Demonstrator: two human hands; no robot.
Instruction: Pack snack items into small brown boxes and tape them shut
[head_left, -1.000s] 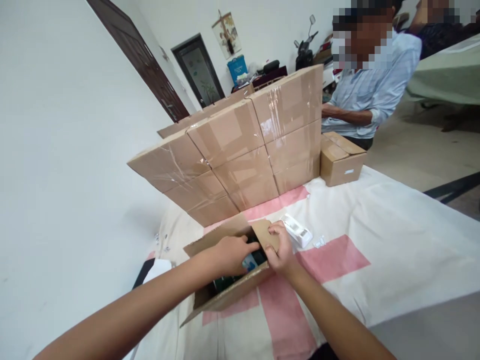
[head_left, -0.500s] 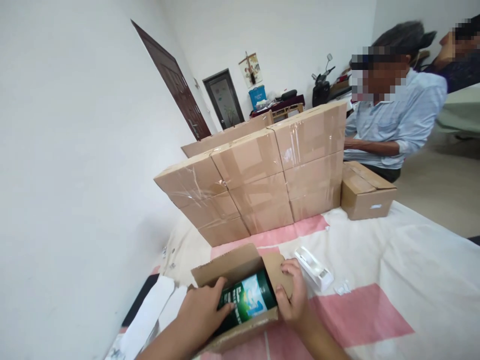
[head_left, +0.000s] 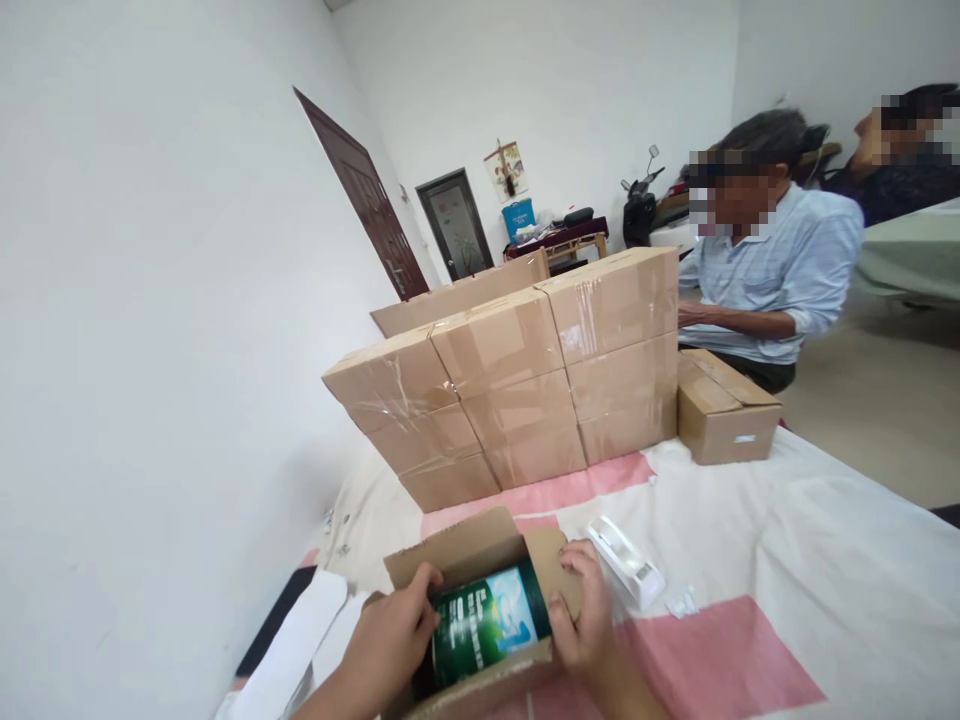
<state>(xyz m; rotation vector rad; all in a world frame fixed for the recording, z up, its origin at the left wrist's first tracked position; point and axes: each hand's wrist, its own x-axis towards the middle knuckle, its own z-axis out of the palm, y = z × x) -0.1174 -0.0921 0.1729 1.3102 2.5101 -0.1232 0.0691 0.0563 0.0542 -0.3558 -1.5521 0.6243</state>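
An open cardboard box (head_left: 457,550) stands in front of me, its flaps raised. Inside lies a green canister (head_left: 487,618) on its side, with a blue and white picture and white lettering on its label. My left hand (head_left: 397,630) is closed at the box's left end, fingers curled over the edge beside the canister; the grip is partly hidden. With thumb and fingers, my right hand (head_left: 585,605) pinches the box's right flap (head_left: 551,560). Just right of that hand lies a white tape-dispenser-like object (head_left: 625,562).
Taped cartons (head_left: 517,390) form a stacked wall behind the box. One more carton (head_left: 727,405) stands at its right, near a seated person (head_left: 772,260). White paper sheets (head_left: 292,640) and a black flat item lie left. A small clear scrap (head_left: 682,602) rests on the cloth (head_left: 720,655).
My left hand has drawn back leftward off the canister's label, uncovering more of it. The right hand keeps its hold on the flap. The whole view has tilted up slightly.
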